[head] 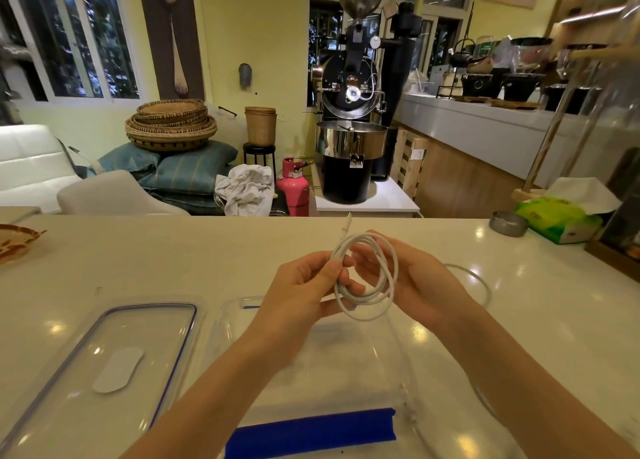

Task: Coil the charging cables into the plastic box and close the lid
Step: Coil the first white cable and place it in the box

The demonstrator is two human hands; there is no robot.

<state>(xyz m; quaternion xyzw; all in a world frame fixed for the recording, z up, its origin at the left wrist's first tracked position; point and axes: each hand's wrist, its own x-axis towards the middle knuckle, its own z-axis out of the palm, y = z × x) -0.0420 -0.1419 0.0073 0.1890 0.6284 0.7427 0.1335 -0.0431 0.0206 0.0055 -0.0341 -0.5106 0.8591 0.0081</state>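
One cam only, on my head, looking fwd and down across the white counter [173, 257]. Close on my left hand [304, 285] and right hand [412, 282], centre frame; wide angle takes in the room behind.

A black coffee roaster [349, 112] with a steel hopper on top and a round steel cooling tray at its front stands on a low white platform beyond the white bench [173, 257]. Just left of the roaster sits a pink gas cylinder [294, 191], and left of that a heap of white cloth [244, 188]. Farther left, a woven bin [260, 126] rests on a black stool, and a stack of flat woven baskets [171, 124] lies on blue cushions [187, 171]. Right of the roaster, on the bench's far right edge, a small metal ashtray [508, 223] sits just beside a green tissue pack [561, 221].
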